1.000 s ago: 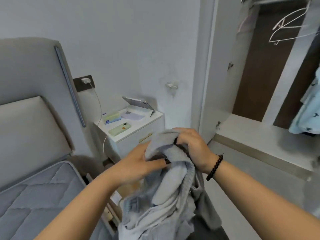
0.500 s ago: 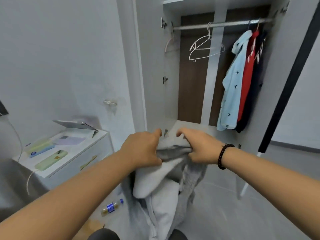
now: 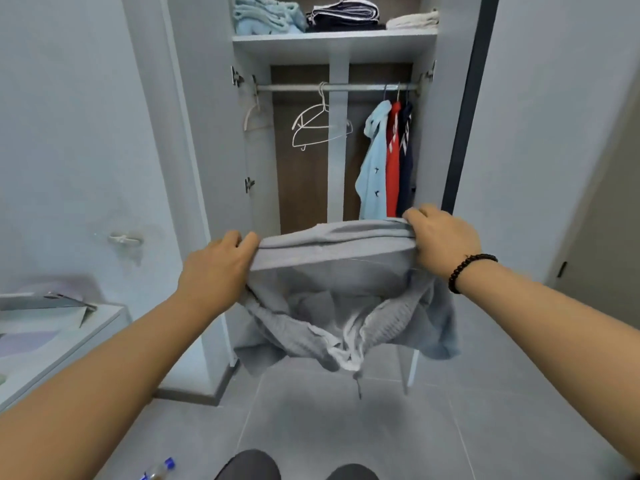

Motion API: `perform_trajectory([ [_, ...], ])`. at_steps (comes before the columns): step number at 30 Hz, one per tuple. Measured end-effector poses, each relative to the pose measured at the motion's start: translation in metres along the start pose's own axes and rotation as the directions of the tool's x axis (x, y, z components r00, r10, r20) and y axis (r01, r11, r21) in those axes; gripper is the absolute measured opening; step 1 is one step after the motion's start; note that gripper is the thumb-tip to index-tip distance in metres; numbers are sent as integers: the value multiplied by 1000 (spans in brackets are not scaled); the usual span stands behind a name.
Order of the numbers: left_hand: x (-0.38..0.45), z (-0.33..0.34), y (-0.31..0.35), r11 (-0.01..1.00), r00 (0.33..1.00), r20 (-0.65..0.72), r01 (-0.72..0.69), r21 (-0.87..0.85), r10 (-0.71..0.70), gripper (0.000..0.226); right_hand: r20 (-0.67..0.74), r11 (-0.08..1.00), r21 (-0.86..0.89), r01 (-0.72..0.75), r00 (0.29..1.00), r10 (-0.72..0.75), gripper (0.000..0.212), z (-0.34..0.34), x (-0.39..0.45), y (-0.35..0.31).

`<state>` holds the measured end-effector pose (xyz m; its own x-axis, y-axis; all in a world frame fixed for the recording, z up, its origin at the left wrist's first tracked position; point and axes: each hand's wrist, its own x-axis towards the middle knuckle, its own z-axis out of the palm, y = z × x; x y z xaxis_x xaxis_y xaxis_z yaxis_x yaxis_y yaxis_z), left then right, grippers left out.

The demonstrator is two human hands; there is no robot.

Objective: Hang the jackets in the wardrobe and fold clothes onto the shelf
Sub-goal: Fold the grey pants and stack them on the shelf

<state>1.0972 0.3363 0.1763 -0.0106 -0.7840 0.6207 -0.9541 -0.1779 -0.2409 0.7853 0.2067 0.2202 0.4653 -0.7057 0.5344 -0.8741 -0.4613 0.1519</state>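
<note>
A grey knitted garment (image 3: 332, 268) is stretched flat between both hands in front of the open wardrobe. My left hand (image 3: 216, 271) grips its left edge and my right hand (image 3: 441, 239) grips its right edge; the rest hangs down loosely. Above, the wardrobe shelf (image 3: 334, 41) carries a light blue pile (image 3: 266, 15), a dark folded pile (image 3: 344, 15) and a cream folded piece (image 3: 412, 20). On the rail (image 3: 332, 87) hang empty white hangers (image 3: 318, 128) and a light blue jacket (image 3: 374, 168), a red one (image 3: 393, 161) and a navy one (image 3: 405, 157).
A white bedside cabinet (image 3: 100, 320) stands at the left with a tablet on it. The wardrobe's open door (image 3: 204, 133) is at the left, another door (image 3: 554, 116) at the right. A small bottle (image 3: 159, 471) lies on the grey tiled floor near my feet.
I have turned toward the wardrobe and lifted my gaze, so the shelf now shows. My hands moved apart and spread the bunched grey garment into a flat band.
</note>
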Motion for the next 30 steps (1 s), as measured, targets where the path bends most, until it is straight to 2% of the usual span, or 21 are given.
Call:
perform_trajectory([
  [2, -4, 13, -19, 978, 980, 94, 186, -91, -178, 48, 20, 993, 2, -114, 993, 114, 20, -7, -6, 23],
  [3, -10, 21, -28, 932, 939, 174, 324, -164, -296, 53, 57, 984, 29, -173, 984, 171, 19, -10, -10, 34],
  [4, -16, 27, -33, 841, 865, 295, 480, -251, -406, 55, 108, 970, 68, -234, 968, 226, 20, -13, -14, 42],
  [5, -23, 33, -36, 701, 755, 454, 634, -326, -472, 49, 162, 952, 106, -288, 949, 269, 22, -15, -20, 48],
  [7, -37, 44, -34, 356, 538, 724, 839, -410, -432, 22, 250, 929, 110, -353, 915, 318, 22, -19, -32, 51],
  [8, -42, 48, -32, 227, 471, 796, 882, -413, -381, 12, 277, 926, 73, -371, 899, 339, 21, -19, -37, 50],
  [10, -49, 48, -28, 126, 437, 843, 899, -419, -315, 8, 293, 907, 3, -420, 868, 401, 18, -17, -44, 47],
  [13, -51, 40, -20, 69, 425, 865, 904, -423, -268, 5, 356, 820, 87, -566, 786, 505, 7, -6, -48, 39],
  [16, -49, 28, -15, 28, 404, 889, 913, -408, -217, 2, 528, 600, 270, -753, 637, 562, 11, 9, -49, 29],
  [18, -47, 27, -18, 7, 421, 877, 902, -431, -232, 5, 575, 450, 371, -812, 581, 576, 8, 20, -46, 23],
  [19, -45, 27, -22, -21, 427, 870, 895, -445, -245, 6, 597, 358, 429, -829, 558, 577, 8, 25, -43, 20],
  [22, -46, 34, -36, -68, 434, 851, 879, -472, -297, 10, 752, -41, 530, -847, 448, 484, 12, 41, -35, 8],
  [24, -50, 41, -46, -7, 454, 817, 873, -488, -355, 8, 807, -178, 519, -836, 410, 426, 15, 51, -32, -2],
  [26, -54, 50, -56, 184, 510, 737, 857, -482, -443, 18, 803, -190, 533, -825, 421, 422, 14, 62, -28, -9],
  [27, -55, 54, -62, 270, 535, 700, 844, -463, -473, 24, 787, -158, 548, -822, 442, 430, 13, 66, -26, -13],
  [28, -57, 57, -66, 317, 548, 679, 836, -448, -488, 27, 758, -80, 568, -819, 483, 438, 13, 68, -25, -16],
  [29, -59, 60, -71, 335, 550, 680, 835, -436, -485, 29, 701, 74, 587, -806, 552, 451, 14, 71, -26, -19],
  [30, -61, 63, -76, 330, 541, 694, 840, -430, -474, 30, 620, 316, 571, -758, 650, 439, 16, 73, -26, -19],
])
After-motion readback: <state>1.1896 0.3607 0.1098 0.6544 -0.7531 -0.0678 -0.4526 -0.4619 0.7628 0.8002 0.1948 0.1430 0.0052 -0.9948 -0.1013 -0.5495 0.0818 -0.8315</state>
